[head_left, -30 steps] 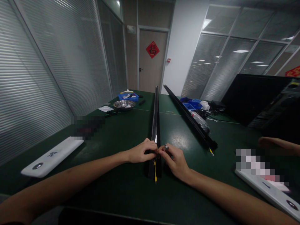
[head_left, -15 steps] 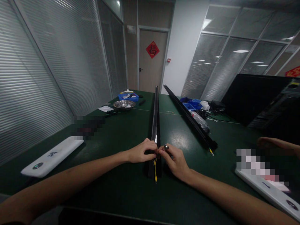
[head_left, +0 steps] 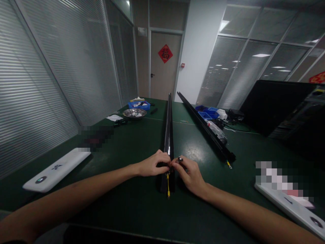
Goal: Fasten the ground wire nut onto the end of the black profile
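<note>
A long black metal rail (head_left: 168,135) runs away from me down the green table. Over its near end, my left hand (head_left: 155,164) is closed, with the thumb and fingertips pinched together at the rail. My right hand (head_left: 189,171) meets it from the other side, its thumb and index finger pinched close to the left fingertips. Whatever small part lies between the fingers is hidden. A dark ring-like object (head_left: 180,159) shows on a right finger. Below the hands, a short yellow wire (head_left: 168,186) with a metal terminal lies along the rail's end.
A second black rail (head_left: 205,130) lies slantwise to the right, with a yellow wire lug (head_left: 229,165) at its end. Farther off are a metal bowl (head_left: 134,114), a blue tray (head_left: 139,105) and blue bins (head_left: 207,114). White devices (head_left: 57,169) flank my arms.
Another person's hand at the right edge has gone out of view. Both of my hands stay pinched at the same place on the rail, and the yellow wire has barely shifted.
</note>
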Motion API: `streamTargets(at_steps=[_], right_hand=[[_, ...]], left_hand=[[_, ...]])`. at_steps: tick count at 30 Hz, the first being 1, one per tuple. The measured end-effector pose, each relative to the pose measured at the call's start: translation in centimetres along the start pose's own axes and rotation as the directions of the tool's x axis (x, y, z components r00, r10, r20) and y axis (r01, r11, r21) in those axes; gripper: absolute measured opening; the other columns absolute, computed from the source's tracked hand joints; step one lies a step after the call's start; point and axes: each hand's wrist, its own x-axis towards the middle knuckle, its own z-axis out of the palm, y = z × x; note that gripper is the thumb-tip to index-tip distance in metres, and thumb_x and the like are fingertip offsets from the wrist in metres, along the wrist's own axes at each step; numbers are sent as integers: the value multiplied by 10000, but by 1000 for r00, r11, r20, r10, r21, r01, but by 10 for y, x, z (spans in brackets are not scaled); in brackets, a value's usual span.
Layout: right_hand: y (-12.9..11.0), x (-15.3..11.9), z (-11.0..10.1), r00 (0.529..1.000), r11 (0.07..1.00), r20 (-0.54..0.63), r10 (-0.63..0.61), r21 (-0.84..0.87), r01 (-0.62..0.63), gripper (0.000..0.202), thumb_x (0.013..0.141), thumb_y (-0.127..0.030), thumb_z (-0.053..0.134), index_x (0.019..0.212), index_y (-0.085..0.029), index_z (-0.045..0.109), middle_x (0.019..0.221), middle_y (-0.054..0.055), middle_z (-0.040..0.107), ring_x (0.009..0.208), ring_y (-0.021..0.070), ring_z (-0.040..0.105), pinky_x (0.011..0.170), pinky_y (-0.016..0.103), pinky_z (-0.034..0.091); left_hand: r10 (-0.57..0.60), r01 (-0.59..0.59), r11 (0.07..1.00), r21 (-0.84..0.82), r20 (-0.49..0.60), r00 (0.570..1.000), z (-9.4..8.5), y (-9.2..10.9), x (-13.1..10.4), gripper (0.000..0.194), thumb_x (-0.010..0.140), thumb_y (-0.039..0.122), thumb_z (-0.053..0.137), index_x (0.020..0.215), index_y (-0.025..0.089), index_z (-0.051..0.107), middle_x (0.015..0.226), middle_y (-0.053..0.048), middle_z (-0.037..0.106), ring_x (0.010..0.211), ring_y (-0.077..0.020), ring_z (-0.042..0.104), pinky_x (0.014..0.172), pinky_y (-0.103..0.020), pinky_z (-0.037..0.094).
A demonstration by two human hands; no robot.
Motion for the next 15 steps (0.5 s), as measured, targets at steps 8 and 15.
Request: streamTargets(at_steps=[8, 15], right_hand=[[2, -1, 0, 999, 999, 7, 37, 7, -37, 217, 1046, -315, 560, 922, -190, 687, 820, 24, 669, 709, 164, 633, 693, 268, 501], [2, -2, 0, 1000, 1000, 2, 13, 12, -13, 208, 1051, -279, 547, 930, -188, 690, 822, 24, 663, 720, 166, 635, 691, 266, 492]], left_hand=[[1, -1, 1000, -13, -1, 1000, -1, 3, 0, 219, 1026, 341, 507, 973, 193, 660, 958, -25, 670, 968, -207, 577, 919, -335, 323], [4, -4, 1000, -4, -6, 1000, -1, 4, 1, 242, 1029, 366, 510, 952, 188, 655, 945, -21, 670, 960, -204, 578, 910, -330, 323]])
